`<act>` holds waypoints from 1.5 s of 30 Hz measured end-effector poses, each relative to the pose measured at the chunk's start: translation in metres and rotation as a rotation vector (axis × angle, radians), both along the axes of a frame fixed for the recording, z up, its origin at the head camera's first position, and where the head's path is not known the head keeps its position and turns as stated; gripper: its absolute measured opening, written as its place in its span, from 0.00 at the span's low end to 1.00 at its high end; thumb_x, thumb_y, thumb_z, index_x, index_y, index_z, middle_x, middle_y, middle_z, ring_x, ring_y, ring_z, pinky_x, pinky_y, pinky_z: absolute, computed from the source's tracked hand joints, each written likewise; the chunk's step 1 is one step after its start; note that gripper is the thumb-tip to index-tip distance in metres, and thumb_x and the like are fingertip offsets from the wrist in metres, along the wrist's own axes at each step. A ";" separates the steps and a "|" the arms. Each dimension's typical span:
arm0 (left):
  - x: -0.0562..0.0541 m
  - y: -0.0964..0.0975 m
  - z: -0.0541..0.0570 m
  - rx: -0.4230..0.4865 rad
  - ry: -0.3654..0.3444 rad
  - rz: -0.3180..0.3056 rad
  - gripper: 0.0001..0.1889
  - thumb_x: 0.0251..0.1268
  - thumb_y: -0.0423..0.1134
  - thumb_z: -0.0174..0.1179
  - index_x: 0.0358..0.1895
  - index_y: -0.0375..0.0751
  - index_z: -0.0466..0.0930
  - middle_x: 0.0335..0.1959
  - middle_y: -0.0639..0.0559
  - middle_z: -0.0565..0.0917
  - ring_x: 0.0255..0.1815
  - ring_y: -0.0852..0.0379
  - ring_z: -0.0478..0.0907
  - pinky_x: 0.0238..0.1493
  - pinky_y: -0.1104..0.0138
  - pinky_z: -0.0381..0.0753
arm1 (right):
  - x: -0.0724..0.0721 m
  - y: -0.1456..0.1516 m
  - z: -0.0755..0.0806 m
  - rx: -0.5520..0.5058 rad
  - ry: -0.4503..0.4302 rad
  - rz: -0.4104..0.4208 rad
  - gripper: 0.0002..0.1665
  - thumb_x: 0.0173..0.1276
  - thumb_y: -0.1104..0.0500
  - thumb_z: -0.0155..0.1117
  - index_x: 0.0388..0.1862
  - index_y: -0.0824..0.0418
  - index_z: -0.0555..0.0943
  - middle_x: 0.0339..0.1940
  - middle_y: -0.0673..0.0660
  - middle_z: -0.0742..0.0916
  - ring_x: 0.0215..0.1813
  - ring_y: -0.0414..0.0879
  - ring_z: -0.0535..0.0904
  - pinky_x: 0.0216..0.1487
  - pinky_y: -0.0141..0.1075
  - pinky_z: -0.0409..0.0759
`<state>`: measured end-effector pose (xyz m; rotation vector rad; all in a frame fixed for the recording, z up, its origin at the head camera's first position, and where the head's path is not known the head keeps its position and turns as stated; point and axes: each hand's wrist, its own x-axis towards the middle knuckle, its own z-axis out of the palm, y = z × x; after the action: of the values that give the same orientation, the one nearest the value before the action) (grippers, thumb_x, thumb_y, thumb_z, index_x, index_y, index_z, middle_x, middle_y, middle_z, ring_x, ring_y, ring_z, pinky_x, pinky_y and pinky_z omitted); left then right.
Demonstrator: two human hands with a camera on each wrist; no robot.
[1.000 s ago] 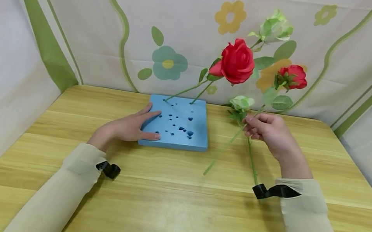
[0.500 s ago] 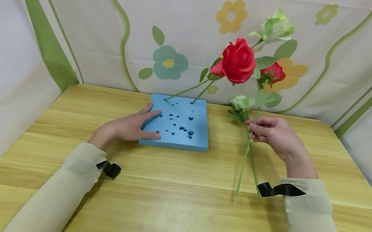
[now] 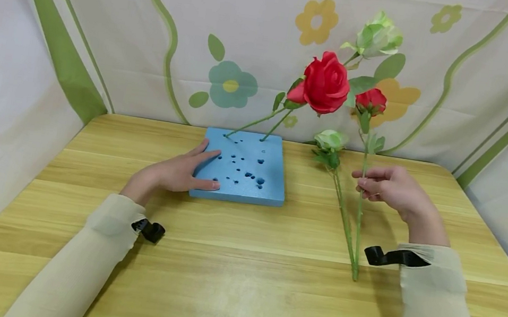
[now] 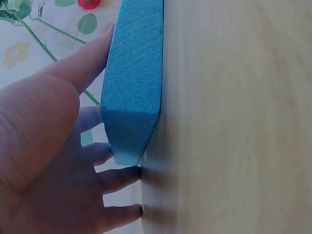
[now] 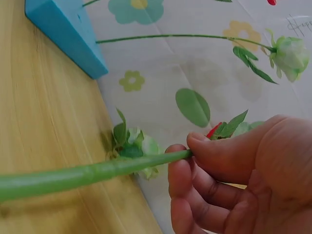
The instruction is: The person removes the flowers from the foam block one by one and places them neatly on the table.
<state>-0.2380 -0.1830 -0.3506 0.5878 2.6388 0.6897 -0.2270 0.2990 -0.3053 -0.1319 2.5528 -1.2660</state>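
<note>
Currently, the right hand (image 3: 391,190) pinches the stem of a red rose (image 3: 371,101), its grip narrowed to the stem between thumb and fingertips. This rose is at the right, its flower far. Left of it, a pale green rose (image 3: 331,140) lies on the counter (image 3: 218,282); whether the stems touch, I cannot tell. The left hand (image 3: 175,172) rests on a blue block (image 3: 240,192), its grip widely spread. Another red rose (image 3: 326,84) and another pale rose (image 3: 378,37) stand in its far part.
</note>
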 end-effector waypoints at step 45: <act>0.001 0.001 0.002 0.003 -0.008 0.001 0.50 0.75 0.65 0.61 0.89 0.54 0.43 0.90 0.44 0.28 0.90 0.30 0.38 0.85 0.35 0.49 | -0.009 0.020 -0.038 0.030 -0.190 0.011 0.27 0.80 0.56 0.65 0.68 0.74 0.79 0.42 0.48 0.92 0.36 0.38 0.85 0.41 0.34 0.88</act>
<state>-0.2370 -0.1822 -0.3485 0.5833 2.6310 0.6957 -0.2363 0.3194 -0.3433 -0.0183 2.4044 -1.1753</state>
